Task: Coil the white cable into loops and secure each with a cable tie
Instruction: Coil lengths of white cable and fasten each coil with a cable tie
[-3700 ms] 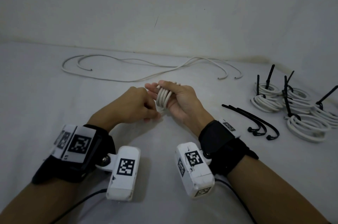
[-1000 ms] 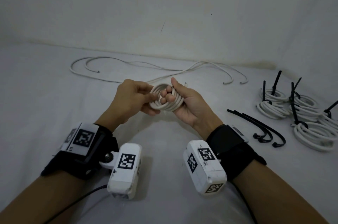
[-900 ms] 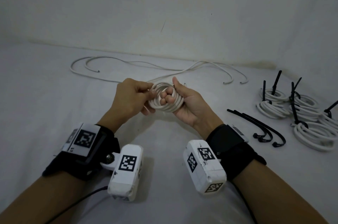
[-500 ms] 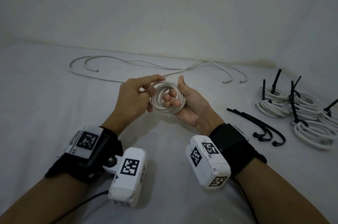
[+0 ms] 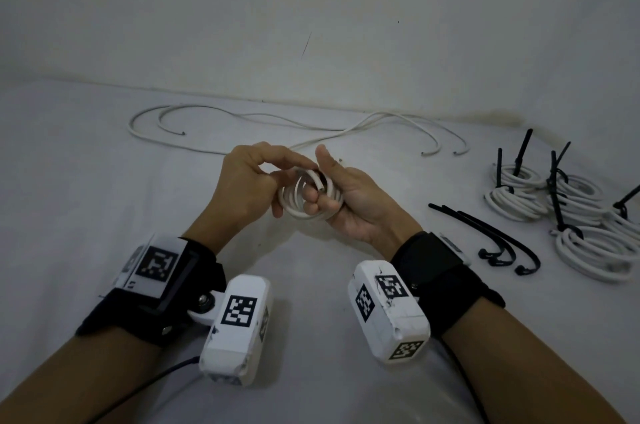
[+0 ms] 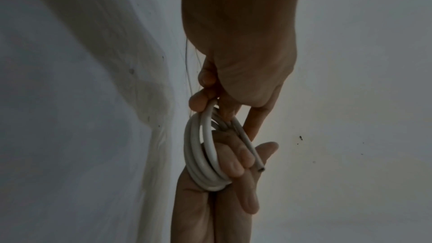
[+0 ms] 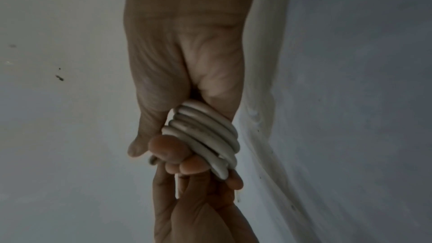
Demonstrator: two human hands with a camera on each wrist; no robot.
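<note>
Two hands meet at the centre of the white surface [image 5: 86,181] — my right hand [image 5: 360,201] has its fingers curled through the white cable coil [image 5: 308,198], and my left hand [image 5: 242,188] pinches its rim at 9 o'clock. One cut end sticks out by my right thumb. Two loose white cables [image 5: 263,125] lie at 12 o'clock. Three black cable ties [image 5: 498,236] lie at 3 o'clock — beyond them finished tied coils [image 5: 588,215], perhaps four, overlapping.

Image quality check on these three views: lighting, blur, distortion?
Head: dim, flat light, sharp, wide-angle bend at edges; coil readable. Left wrist: dark, soft shadow on the cloth, cable end sharp. Right wrist: dim, grainy, slightly soft.
</note>
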